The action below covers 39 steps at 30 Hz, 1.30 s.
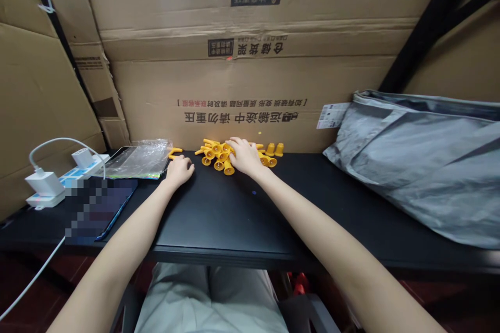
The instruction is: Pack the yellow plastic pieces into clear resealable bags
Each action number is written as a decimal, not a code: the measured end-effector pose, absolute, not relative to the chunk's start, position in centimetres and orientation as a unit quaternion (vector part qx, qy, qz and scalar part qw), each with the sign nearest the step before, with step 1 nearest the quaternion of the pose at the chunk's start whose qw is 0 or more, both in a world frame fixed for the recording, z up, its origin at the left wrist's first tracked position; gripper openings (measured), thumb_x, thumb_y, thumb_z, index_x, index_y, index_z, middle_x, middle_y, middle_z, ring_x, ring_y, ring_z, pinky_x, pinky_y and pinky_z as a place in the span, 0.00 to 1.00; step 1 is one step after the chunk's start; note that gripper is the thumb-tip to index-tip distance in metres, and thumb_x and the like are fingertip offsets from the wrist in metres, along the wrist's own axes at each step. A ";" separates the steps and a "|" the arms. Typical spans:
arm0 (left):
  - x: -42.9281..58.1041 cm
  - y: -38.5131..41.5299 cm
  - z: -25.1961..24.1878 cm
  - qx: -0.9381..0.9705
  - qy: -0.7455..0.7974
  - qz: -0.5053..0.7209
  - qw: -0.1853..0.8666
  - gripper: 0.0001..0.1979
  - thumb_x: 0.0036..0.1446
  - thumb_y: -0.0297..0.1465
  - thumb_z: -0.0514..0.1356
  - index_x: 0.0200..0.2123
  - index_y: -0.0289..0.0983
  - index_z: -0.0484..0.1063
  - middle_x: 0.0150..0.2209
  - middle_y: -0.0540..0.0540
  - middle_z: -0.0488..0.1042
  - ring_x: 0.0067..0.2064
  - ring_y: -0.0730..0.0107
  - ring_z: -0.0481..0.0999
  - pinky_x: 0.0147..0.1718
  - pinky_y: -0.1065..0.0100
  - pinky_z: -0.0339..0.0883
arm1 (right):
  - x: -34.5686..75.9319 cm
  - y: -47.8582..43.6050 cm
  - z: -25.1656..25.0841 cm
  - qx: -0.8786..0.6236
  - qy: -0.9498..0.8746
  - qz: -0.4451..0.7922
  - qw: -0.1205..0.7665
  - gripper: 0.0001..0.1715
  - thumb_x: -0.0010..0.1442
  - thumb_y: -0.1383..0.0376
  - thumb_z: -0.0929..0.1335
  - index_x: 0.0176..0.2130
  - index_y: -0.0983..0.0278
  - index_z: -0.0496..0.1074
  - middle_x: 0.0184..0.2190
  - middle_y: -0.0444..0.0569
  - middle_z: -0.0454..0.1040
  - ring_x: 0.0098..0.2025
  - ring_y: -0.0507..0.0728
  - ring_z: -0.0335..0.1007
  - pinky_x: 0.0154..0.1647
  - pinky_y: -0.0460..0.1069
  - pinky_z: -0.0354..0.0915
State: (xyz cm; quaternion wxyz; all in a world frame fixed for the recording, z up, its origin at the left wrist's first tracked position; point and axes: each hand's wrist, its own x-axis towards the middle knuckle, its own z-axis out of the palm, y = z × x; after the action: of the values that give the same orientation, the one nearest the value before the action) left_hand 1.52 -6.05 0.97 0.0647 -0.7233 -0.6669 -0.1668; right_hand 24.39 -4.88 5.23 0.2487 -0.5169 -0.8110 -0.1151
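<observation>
Small yellow funnel-shaped plastic pieces (219,165) with narrow stems lie heaped at the back of the black table, against the cardboard. My right hand (247,158) rests over the right part of this heap, fingers stretched out and touching pieces; its underside is hidden. Two yellow pieces (274,150) stand upright to its right. Farther left, my left hand (179,169) lies on the table with fingers loosely bent and thumb apart, no piece visible in it. A couple of yellow pieces (175,152) lie just behind its fingers, next to a clear plastic bag (146,158).
At the left are a power strip (80,171) with white chargers and a cable, and a dark blue-edged device (117,203). A large grey bag (394,161) covers the right side. Printed cardboard (250,80) walls the back, and the black tabletop (219,213) ends near my lap.
</observation>
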 end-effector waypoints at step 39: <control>0.2 -5.3 -0.3 -0.735 -0.675 -0.062 0.018 0.22 0.62 0.29 0.43 0.56 0.44 0.65 0.55 0.42 0.66 0.55 0.58 0.67 0.49 0.57 0.64 | 38.8 1.1 -3.7 -0.616 -0.543 -0.002 0.571 0.16 0.45 0.71 0.59 0.29 0.65 0.74 0.35 0.54 0.74 0.38 0.59 0.70 0.48 0.55 0.64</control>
State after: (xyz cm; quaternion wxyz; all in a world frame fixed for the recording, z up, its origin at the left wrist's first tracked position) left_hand 0.24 -5.34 -0.30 0.0182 -0.7354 -0.6745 -0.0620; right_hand 38.80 1.12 -3.67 0.5712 -0.6159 -0.5426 -0.0020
